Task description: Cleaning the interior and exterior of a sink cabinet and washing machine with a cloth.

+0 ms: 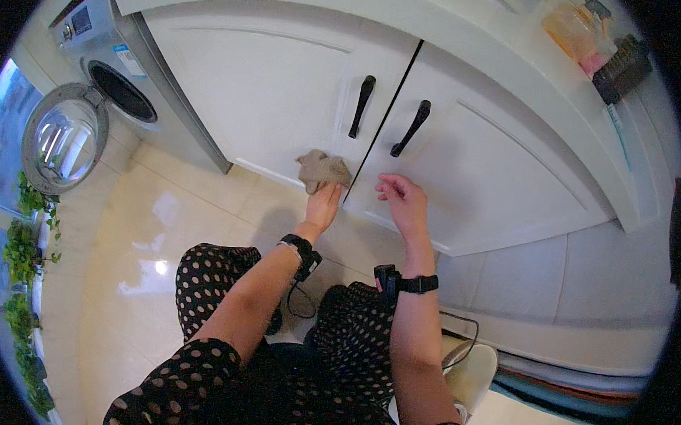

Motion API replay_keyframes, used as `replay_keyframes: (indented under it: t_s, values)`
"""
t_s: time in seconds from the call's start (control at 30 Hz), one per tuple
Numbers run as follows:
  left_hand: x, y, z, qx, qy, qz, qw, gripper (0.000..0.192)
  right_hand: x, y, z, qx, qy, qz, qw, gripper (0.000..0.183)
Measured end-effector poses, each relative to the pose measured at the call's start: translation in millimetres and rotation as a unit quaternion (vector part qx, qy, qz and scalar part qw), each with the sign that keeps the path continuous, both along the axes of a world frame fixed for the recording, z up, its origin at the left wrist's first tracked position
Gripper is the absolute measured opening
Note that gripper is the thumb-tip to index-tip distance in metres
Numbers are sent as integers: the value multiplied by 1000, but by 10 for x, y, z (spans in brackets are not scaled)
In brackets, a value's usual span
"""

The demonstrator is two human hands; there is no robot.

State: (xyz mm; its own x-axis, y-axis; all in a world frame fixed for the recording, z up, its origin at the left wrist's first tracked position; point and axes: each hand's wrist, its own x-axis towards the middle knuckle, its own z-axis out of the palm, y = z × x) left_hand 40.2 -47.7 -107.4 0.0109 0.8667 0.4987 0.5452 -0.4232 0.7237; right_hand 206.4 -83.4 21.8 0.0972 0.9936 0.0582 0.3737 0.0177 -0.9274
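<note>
My left hand (pixel 322 206) presses a crumpled brown cloth (pixel 322 170) against the lower corner of the left white cabinet door (pixel 266 87). The cloth hides part of my fingertips. To the right, my right hand (pixel 404 201) is held in front of the right cabinet door (pixel 504 175) with nothing in it, its fingers loosely curled and apart. Just above that hand is the right door's black handle (pixel 411 128). The left door's black handle (pixel 363 107) stands higher, beyond the cloth. Both doors are closed, with a narrow dark gap between them.
A silver washing machine (pixel 167 111) stands at the left, its round door (pixel 65 138) swung open. Green potted plants (pixel 22 253) line the window side. Bottles (pixel 575 31) sit on the countertop at upper right. Folded textiles (pixel 568 392) lie at lower right. The tiled floor (pixel 137 225) looks glossy.
</note>
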Motion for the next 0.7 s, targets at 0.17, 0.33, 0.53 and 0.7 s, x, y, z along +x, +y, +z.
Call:
replay_keyframes:
  t_s: [0.17,0.33,0.53,0.7]
  values:
    - [196,1,219,37,-13,13,999,21,51,-24,30,-20,-17,-24,999,18]
    - [257,148,468,-137,181,-122,966,24,164,-43,9,15,-26,-16,999,20]
    - [281,63,-425,-135,0,-46,990,31,69,-157,261,-4,-30,-30,999,20]
    - [225,-93,-809,-183,-95,-8,979,28,80,-87,250,-23,-49,-22,998,21]
